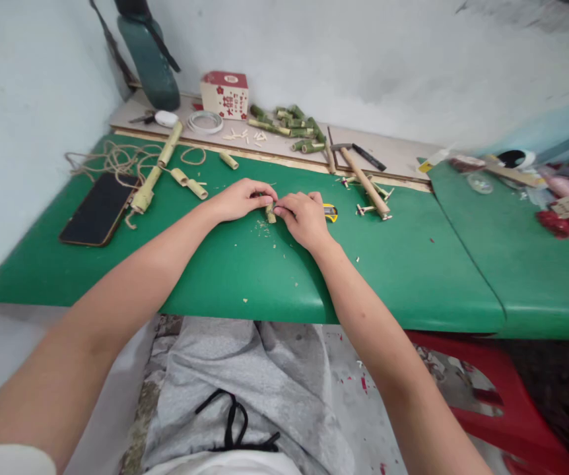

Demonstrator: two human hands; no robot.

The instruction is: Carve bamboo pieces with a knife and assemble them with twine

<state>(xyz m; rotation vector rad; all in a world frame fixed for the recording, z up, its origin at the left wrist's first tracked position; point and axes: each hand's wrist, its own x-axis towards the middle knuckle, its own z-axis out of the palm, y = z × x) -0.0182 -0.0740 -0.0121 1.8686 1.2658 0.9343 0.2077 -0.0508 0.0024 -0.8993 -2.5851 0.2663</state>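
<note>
My left hand (pixel 245 199) has its fingers closed on a short piece of bamboo (pixel 270 213) standing on the green table cover. Against the same piece, my right hand (pixel 302 216) is closed in a pinch, with thumb and forefinger together; what lies between them is too small to make out. A yellow utility knife (pixel 331 212) sticks out past the right hand's far side. Whether that hand touches it, I cannot tell. Pale shavings (pixel 263 228) are scattered just in front of the bamboo piece.
To the left are a phone (pixel 100 210), tangled cord (pixel 111 157) and bamboo tubes (pixel 148 188) strung together. A hammer (pixel 364 181) rests on small stick pieces at right. Along the wall stand a box (pixel 225 95), a bottle (pixel 152 66) and several green bamboo pieces (pixel 297 123).
</note>
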